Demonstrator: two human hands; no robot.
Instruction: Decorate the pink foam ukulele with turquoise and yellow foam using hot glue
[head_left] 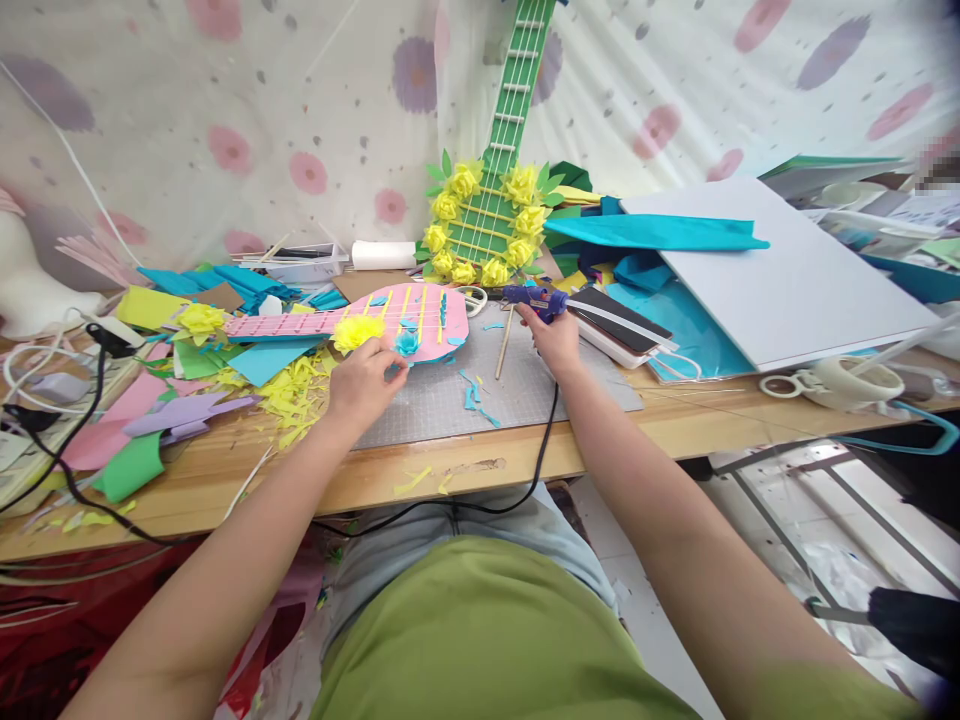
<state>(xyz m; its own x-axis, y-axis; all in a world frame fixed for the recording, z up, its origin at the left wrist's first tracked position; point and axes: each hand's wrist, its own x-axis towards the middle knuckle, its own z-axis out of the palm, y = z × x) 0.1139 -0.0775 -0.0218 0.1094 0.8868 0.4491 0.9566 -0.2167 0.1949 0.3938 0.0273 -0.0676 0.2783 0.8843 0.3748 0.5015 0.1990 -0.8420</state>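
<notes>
My right hand (553, 338) is wrapped round a blue glue gun (536, 300), its nozzle toward the left and a white glue stick out of its back. Between the pinched fingers of my left hand (369, 382) is a small blue paper flower (406, 343), held over the lower edge of a pink paper guitar (450, 318). A large yellow paper flower (358, 332) sits on the guitar's body just above that hand. The guitar lies partly on a grey cutting mat (442, 405), its neck toward the left.
A green paper guitar (495, 205) ringed with yellow flowers leans at the back. Yellow scraps (300, 395) and coloured paper lie left. A wooden stick (505, 342) rests on the mat. At right are a white board (780, 270) and a tape roll (780, 386). A black cord (551, 430) hangs over the front edge.
</notes>
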